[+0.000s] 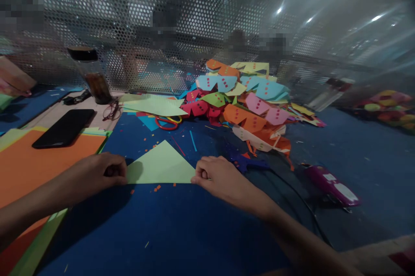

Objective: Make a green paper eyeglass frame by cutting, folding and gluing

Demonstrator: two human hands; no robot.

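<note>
A light green paper [165, 165], folded into a triangle, lies on the blue table top with its point away from me. My left hand [112, 170] pinches its left corner, fingers curled. At the right corner my right hand [212, 174] is closed the same way, thumb and fingers on the paper's tip. Small orange paper scraps [158, 188] lie along the near folded edge. Beyond the triangle are scissors with red and yellow handles [167, 124], their blades hidden under light green sheets [152, 105].
A heap of coloured paper cutouts [246, 98] rises at the back. To the right sit a blue glue gun [248, 161] with a cord and a purple object [332, 185]. On the left, a black phone [65, 129] rests on orange sheets [74, 157] near a jar [95, 81] and glasses [111, 110].
</note>
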